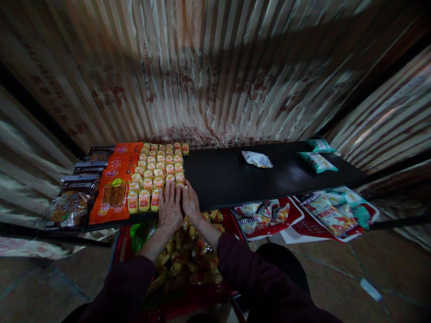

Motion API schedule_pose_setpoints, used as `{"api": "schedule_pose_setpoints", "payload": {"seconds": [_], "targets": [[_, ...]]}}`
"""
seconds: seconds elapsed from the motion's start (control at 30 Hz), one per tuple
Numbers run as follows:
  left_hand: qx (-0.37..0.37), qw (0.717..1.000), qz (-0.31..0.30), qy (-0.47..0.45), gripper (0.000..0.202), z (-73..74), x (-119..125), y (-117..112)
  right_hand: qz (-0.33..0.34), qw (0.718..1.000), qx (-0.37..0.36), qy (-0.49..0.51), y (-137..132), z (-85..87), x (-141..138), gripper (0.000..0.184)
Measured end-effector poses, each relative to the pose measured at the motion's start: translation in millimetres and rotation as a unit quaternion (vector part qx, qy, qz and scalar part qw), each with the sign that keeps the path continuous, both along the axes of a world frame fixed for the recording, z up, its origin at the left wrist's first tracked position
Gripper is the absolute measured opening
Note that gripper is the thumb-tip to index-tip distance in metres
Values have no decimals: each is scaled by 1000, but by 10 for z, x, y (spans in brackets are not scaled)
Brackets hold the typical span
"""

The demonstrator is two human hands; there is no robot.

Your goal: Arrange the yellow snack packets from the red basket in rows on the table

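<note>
Yellow wrapped snacks [159, 172] line your eleven o'clock, seemingly squared up by your flat, unclenched fingers [172, 194].

The one view looked from the person's head, where the camera was worn. It faced forward and down, at arm's reach from the hands [171, 210]. It was wide: the shelf [222, 175] crossed its middle, the striped sheet [202, 89] rose behind, and the floor [400, 273] appeared in the lower corners.
</note>
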State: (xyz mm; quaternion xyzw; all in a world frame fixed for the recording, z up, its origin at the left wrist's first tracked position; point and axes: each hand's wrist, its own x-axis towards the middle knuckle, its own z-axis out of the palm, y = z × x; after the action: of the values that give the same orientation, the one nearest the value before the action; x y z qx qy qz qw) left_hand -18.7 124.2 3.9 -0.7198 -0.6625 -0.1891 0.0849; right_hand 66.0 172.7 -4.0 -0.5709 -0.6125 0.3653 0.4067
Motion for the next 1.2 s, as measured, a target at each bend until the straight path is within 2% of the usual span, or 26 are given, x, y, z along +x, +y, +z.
{"api": "schedule_pose_setpoints", "payload": {"seconds": [0.2,0.37,0.57,0.73,0.83,0.93,1.1,1.2], "targets": [[13,1000,-5,-3,57,4,-13,-17,-22,999,1,29,-13,-49,30,60],[9,1000,-15,-21,57,30,22,-78,-27,999,10,38,-115,-12,125,58],[1,996,-71,-53,55,51,173,-301,-25,997,60,48,-443,28,316,50],[-7,989,-113,-97,49,-13,323,-577,-3,996,76,43,-802,41,509,45],[-13,985,-115,-127,48,-126,414,-779,15,997,66,34,-990,-17,610,45],[-44,981,-117,-150,53,-313,507,-986,27,999,33,19,-1140,-160,683,43],[-132,970,-86,-185,60,-690,636,-1201,30,999,-35,-5,-1330,-542,768,41],[-180,958,-68,-214,57,-871,679,-1228,-10,997,-77,3,-1403,-799,821,38]]}}
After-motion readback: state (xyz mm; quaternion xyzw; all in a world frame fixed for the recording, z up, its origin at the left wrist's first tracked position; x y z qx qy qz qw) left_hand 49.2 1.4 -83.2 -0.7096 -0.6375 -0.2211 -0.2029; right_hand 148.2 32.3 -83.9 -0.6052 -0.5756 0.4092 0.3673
